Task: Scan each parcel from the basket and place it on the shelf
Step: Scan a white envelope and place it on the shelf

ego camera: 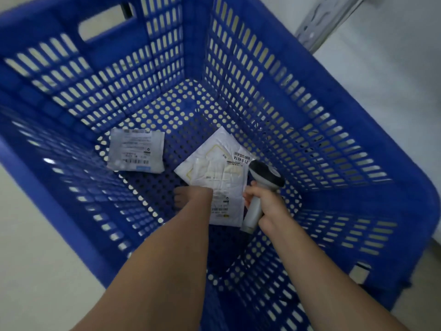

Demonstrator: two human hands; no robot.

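We count two parcels in one blue basket [195, 39]: grey parcel [136, 154], white parcel [210, 170]. Our right hand [265, 206] grasps one scanner [263, 180]; left hand [191, 195] at white parcel, grip unclear

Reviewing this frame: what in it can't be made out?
- Head view: grip of the left hand on the white parcel, hidden by its own wrist.
- Head view: label of the grey parcel, blurred and too small.
- Head view: shelf, all but one upright cut off by the top edge.

Pale floor [35, 271] lower left; slotted grey metal upright [319, 22] top right, white surface [393, 80] beside.
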